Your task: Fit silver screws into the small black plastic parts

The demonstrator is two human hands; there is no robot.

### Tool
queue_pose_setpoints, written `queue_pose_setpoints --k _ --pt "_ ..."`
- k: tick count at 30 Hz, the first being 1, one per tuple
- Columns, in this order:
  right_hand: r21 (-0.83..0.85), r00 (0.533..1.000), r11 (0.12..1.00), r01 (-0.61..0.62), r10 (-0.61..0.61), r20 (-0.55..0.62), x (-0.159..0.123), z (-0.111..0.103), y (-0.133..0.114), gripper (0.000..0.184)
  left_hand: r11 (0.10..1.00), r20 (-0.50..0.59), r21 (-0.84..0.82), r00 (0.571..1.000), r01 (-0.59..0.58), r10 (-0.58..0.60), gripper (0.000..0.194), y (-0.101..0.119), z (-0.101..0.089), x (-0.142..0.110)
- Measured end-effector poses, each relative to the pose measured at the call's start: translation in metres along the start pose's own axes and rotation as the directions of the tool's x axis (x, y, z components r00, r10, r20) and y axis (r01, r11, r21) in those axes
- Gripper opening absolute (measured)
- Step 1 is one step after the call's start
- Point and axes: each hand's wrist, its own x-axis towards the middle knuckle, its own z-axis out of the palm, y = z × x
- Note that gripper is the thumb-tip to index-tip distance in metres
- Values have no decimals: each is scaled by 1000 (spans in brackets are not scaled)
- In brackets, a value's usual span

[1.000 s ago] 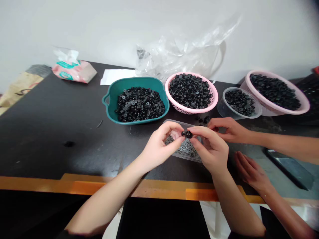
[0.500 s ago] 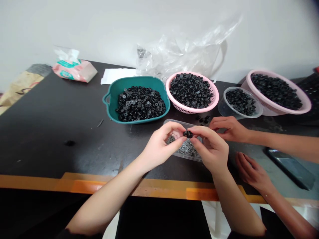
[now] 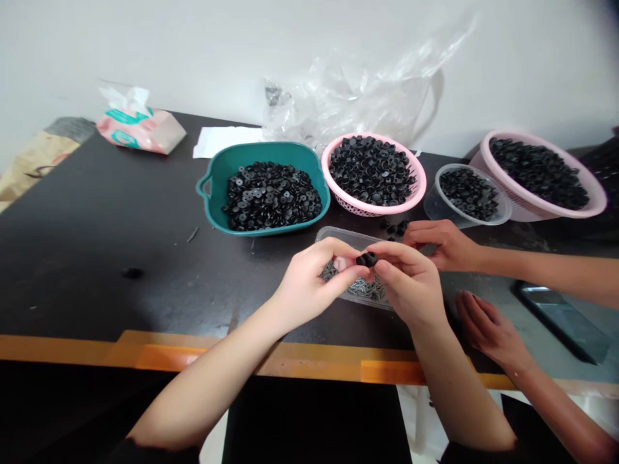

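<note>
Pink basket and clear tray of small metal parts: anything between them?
Yes. In the head view, a few loose black parts lie on the black tabletop between the pink basket and the clear plastic tray.

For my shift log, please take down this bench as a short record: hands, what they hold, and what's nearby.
Left hand: pinches a small black plastic part
Right hand: pinches the same part
Beneath hands: clear plastic tray of small metal screws
Co-worker's hands: one beside loose black parts, one lying flat
Nearby: teal basin of black washers, pink basket, clear bowl, second pink basket
</note>
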Motion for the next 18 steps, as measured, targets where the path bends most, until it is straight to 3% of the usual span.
queue_pose_setpoints --k 7,12,15,18 --pt "90 999 995 -43 42 3 4 6 -3 19 946 2 256 978 -201 208 15 -5 1 -2" --pt "39 997 997 -74 73 30 4 3 1 27 805 103 477 932 -352 347 16 -12 0 -2" --pt "34 994 995 -98 96 45 3 2 3 25 728 176 542 904 -420 390 18 -15 -1 -4" --pt "66 990 989 -135 132 49 3 1 3 21 715 208 550 900 -432 384 19 -16 -1 -4"
